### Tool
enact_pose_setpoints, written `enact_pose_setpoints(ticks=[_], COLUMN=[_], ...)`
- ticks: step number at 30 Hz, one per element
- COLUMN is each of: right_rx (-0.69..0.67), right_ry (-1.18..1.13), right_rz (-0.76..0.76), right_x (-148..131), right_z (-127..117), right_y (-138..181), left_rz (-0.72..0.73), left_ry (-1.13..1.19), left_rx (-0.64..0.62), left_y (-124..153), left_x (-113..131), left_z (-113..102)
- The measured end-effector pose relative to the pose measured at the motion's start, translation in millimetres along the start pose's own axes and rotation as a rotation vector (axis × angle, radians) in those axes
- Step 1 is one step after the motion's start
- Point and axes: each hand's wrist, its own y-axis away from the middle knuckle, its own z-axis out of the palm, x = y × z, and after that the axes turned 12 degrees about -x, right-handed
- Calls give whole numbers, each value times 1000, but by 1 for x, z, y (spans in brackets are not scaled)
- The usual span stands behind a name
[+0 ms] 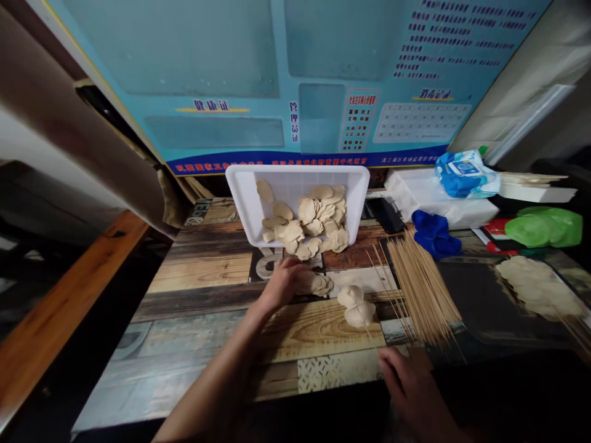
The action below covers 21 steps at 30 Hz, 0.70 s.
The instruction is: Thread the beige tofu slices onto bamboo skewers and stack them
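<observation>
Just below the centre of the frame, the left hand (281, 284) touches the left end of a small pile of pale slices (319, 283) on the worktop (194, 311); its fingers are curled, but whether that grip is clamped on any slice I cannot tell. At lower right of centre, the right hand (410, 380) has thumb and finger together on the lower end of a thin skewer (368, 332), whose upper part carries threaded slices (359, 312). Above the left hand, at the middle of the frame, a white tray (241, 206) holds loose slices (323, 212). Right of centre lies a bundle of bare skewers (422, 292), with a blue item (436, 234) beside its upper end. Further toward the right edge, more slices (538, 286) lie by a dark tray (480, 298).
</observation>
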Motion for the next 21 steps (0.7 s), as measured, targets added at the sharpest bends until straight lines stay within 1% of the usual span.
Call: enact_pose_setpoints(ticks=[2,4,6,9,13,16,17,19,20,21], right_rx=[-11,-7,9,24,30,60,64,64,62,58], right_ry=[0,4,9,3,-23,-16,-9,8,14,18], right_rz=[2,-2,-7,-12,-38,-48,-48,-52,-55,-54], right_x=[-1,-1,-1,-1,-2,0,0,1,1,1], right_z=[0,0,1,1,2,2,2,2,3,3], right_y=[1,1,2,4,4,4,4,4,4,4], left_rz=[13,22,15,17,12,68,103,154,154,134], left_ry=[-78,-55,29,219,468,459,436,425,444,473], left_rx=[-94,-145,-125,-66,-14,51,34,-87,-153,-190], left_y=[-1,-1,-1,1,3,6,7,7,7,7], left_x=[-10,-12,-10,-1,16,29,33,36,37,36], left_z=[-6,-10,-14,-16,-6,3,5,6,6,6])
